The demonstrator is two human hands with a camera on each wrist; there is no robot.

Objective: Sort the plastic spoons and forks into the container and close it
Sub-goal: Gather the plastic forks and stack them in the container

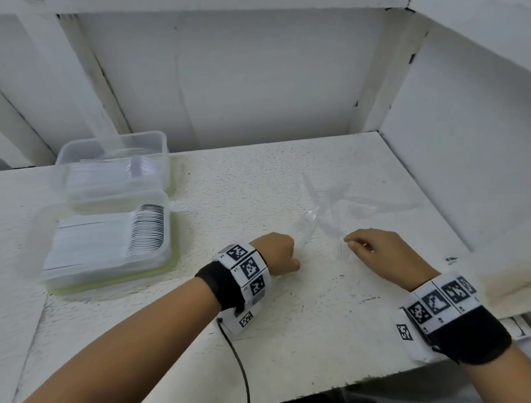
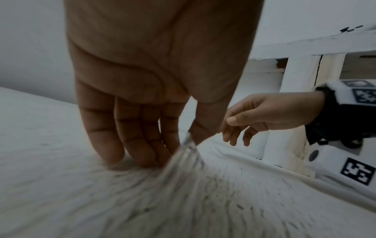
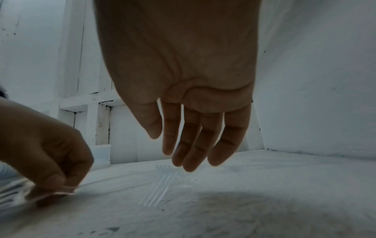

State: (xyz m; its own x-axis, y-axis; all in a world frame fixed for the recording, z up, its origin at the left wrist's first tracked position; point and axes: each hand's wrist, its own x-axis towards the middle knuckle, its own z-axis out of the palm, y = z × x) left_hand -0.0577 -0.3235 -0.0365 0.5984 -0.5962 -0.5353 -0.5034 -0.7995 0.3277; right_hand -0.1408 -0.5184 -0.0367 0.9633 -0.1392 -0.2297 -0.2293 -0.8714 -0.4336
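Clear plastic forks and spoons (image 1: 328, 206) lie crossed in a loose pile on the white table, right of centre. My left hand (image 1: 289, 252) sits at the pile's near-left edge, fingers curled, thumb and forefinger pinching the handle of one clear utensil (image 1: 306, 230). The left wrist view shows that utensil (image 2: 189, 149) blurred in the pinch of my left hand (image 2: 183, 148); spoon or fork, I cannot tell. My right hand (image 1: 351, 243) hovers just right of it, fingers relaxed and empty. Below my right hand (image 3: 183, 154) a clear fork (image 3: 160, 185) lies flat.
Two clear plastic tubs stand at the table's left: a far one (image 1: 157, 140) with clear cutlery inside, a near one (image 1: 111, 277) packed with a neat row of utensils. White walls close in behind and on the right. A black cable (image 1: 238, 362) hangs off the front edge.
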